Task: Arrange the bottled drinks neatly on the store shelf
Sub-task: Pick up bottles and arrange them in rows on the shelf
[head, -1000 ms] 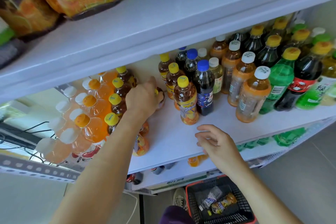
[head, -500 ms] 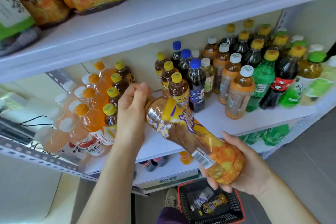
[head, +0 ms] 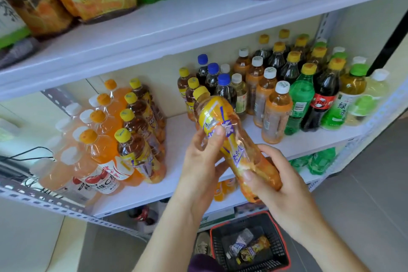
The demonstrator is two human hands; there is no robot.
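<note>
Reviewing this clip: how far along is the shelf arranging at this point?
Done: bottles stand in rows on the middle shelf, a left group and a right group, a bare gap between. In hand: left hand and right hand both grip a tilted yellow-capped bottle before that gap. Left: shelving it, and probably the few bottles lying in the floor basket.

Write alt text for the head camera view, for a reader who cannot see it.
The person's left hand grips the middle, and the right hand the base, of a yellow-capped bottle tilted before a white shelf. Rows of bottled drinks stand on either side of a bare gap on the shelf; a red-rimmed basket sits on the floor below.
</note>
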